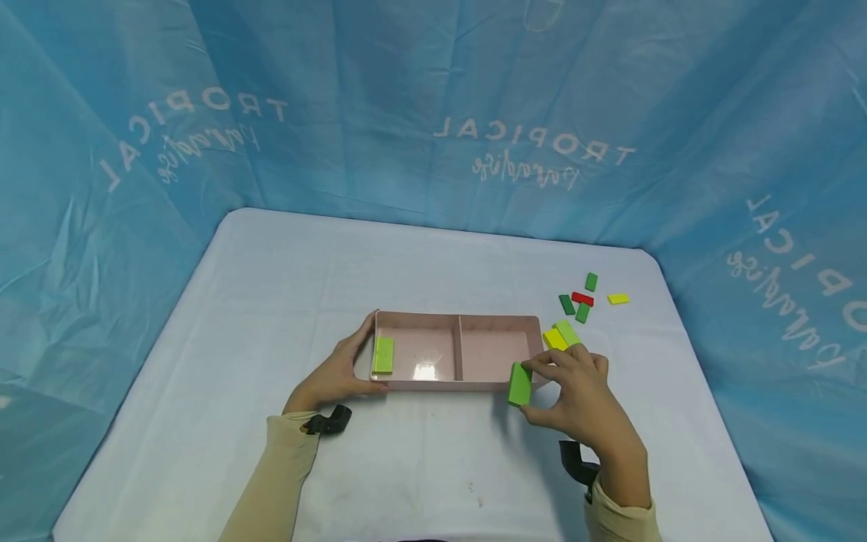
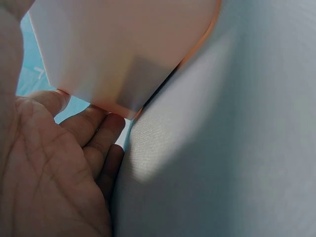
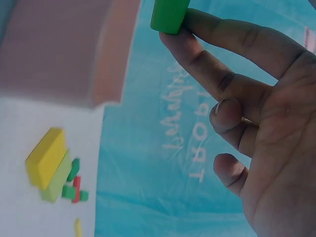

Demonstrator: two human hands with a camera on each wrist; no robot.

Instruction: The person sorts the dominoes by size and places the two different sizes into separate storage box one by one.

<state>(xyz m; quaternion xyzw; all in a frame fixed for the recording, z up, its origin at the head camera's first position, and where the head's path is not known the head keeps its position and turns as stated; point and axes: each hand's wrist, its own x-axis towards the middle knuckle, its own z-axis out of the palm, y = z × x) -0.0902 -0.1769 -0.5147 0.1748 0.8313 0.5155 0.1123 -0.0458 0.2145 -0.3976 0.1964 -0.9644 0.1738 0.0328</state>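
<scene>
A pink two-compartment box (image 1: 460,385) lies on the table, open side up. My left hand (image 1: 342,369) holds its left end, thumb at the near corner and fingers along the far side; in the left wrist view the fingertips (image 2: 116,121) touch the box wall (image 2: 94,44). A light green block (image 1: 384,355) rests in the left compartment against the left wall. In my right hand (image 1: 581,391), thumb and fingers pinch a green block (image 1: 520,385) by its ends, above the box's near right corner. Only the end of that green block (image 3: 169,15) shows in the right wrist view.
Just beyond the box's right end lie a yellow block (image 1: 555,339) and a light green block (image 1: 567,331). Several smaller pieces lie farther back, among them a red block (image 1: 582,299) and a small yellow block (image 1: 618,299). Blue curtains (image 1: 420,113) surround the white table (image 1: 325,263).
</scene>
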